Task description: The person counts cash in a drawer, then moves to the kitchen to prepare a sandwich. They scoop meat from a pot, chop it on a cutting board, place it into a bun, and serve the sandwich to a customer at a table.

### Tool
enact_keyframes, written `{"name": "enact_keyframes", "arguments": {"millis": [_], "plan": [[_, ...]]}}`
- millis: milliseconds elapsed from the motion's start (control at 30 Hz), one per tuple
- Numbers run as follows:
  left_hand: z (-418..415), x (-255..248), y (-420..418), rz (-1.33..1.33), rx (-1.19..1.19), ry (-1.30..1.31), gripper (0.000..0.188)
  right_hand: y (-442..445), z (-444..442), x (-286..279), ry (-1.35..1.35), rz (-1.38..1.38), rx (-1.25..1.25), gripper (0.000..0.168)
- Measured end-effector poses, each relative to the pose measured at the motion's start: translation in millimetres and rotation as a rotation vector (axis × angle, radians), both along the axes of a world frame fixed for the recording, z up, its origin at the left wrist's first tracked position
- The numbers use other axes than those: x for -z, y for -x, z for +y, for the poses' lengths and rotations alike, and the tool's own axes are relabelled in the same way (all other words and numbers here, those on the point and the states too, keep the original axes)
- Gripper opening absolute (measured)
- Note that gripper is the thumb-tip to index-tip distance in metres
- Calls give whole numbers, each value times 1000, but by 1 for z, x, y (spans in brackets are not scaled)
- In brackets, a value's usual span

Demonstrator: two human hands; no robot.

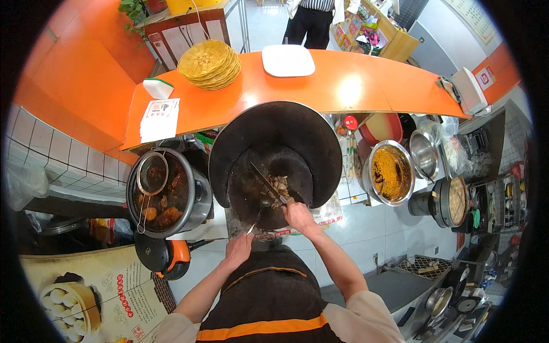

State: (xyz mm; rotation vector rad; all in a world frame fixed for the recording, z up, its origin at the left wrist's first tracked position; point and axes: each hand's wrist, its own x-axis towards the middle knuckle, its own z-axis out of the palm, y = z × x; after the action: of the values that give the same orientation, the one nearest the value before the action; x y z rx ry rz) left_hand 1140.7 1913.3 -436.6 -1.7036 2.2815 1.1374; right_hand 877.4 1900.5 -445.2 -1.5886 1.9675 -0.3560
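A round, dark chopping block [242, 193] lies before me inside a tall, dark curved guard [274, 124]. My right hand [300, 216] grips the handle of a knife [266, 180], its long blade slanting away to the left across the block. Beside and under that blade is a small heap of chopped food [281, 184], apparently meat. In my left hand [239, 248] is a slim utensil [254, 226] with a pale handle. Its far end reaches over the near part of the block, too dark to identify.
Left stands a pot of dark broth [163, 214] with a strainer [153, 173] on it. Right are a steel bowl of yellow food [391, 171] and a bamboo-lidded steamer [456, 201]. Wicker baskets [209, 64] and a white tray [288, 61] sit on the orange counter [364, 85]; a person [311, 21] stands beyond.
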Motion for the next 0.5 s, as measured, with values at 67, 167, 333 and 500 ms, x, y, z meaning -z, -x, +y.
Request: {"name": "enact_keyframes", "arguments": {"millis": [67,167,333,500], "plan": [[4,1,-8,46,-11,45,43,-9,-2,-40,-6,-20,21,34],[17,-11,-20,60,67,109,42,-6,8,5,-29,-30,41,35],[38,7,-50,32,127,39,38,1,1,-26,129,-41,-2,32],[31,0,-6,-49,97,-75,43,10,12,-4,29,36,36,32]]}}
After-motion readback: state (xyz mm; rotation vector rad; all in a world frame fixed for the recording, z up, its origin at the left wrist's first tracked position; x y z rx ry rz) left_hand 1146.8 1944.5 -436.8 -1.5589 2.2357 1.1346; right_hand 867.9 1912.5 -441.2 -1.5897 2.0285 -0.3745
